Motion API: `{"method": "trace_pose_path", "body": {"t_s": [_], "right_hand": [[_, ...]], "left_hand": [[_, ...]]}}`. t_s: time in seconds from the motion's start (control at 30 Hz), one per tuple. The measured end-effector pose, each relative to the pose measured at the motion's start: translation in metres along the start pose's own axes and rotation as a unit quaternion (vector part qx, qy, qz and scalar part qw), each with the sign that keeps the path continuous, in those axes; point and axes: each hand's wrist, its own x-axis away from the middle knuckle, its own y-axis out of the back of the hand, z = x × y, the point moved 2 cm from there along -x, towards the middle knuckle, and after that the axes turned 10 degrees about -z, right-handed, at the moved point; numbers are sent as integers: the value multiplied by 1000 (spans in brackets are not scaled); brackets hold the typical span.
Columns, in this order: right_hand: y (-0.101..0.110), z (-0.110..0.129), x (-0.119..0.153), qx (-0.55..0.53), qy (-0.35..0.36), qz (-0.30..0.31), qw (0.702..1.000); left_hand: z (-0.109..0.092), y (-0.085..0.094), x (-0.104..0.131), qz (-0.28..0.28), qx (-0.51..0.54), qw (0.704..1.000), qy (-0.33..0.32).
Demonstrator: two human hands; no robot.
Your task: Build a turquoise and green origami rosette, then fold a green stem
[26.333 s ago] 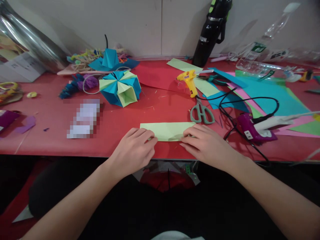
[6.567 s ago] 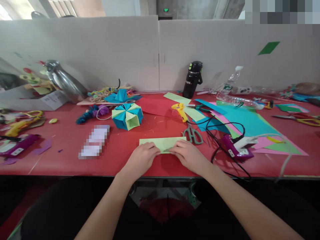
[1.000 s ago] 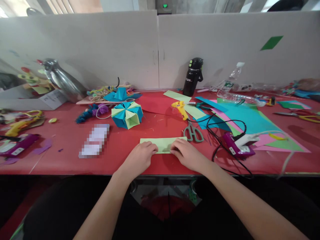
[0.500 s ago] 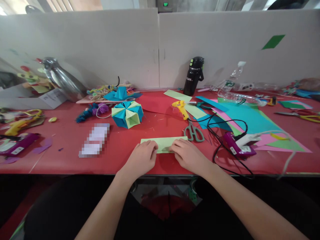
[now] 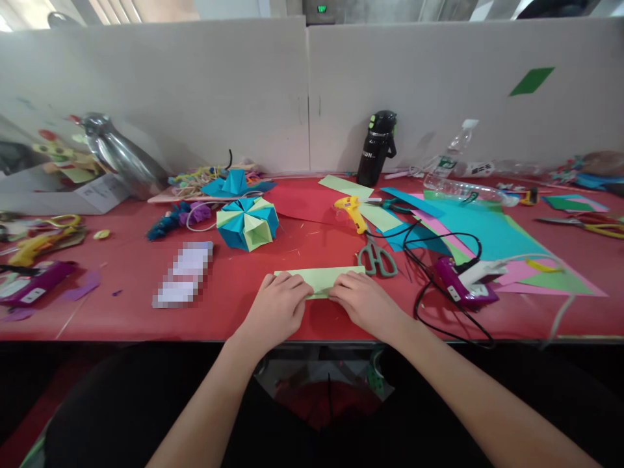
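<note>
Green paper strip (image 5: 319, 279) is lying flat near the red table's (image 5: 136, 273) front edge, where we are pressing our left hand (image 5: 277, 307) and right hand (image 5: 363, 302) down, fingers spread flat rather than gripping, pinning its folded edge.

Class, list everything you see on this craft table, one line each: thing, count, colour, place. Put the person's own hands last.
folded paper strip: 1, light green, near table edge, under both hands
origami ball: 1, blue and light green, left of centre
scissors: 1, grey-green handles, right of the strip
glue gun: 1, yellow, behind the scissors
water bottle: 1, black, against the partition
plastic bottle: 1, clear, lying right of the black one
paper sheets: several, cyan, pink, green, right side
power strip: 1, purple, black cable, right
table: 1, red
left hand: 1, pressing the strip's left end
right hand: 1, pressing the strip's right part
</note>
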Motion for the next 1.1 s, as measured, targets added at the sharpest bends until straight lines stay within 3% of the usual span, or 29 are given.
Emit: {"method": "trace_pose_path", "body": {"t_s": [0.47, 1.1], "right_hand": [[-5, 1, 3, 39, 3, 16, 999], [3, -4, -10, -122, -57, 26, 991]], "left_hand": [[3, -6, -1, 35, 30, 999, 2], [0, -10, -2, 28, 12, 1000, 8]]}}
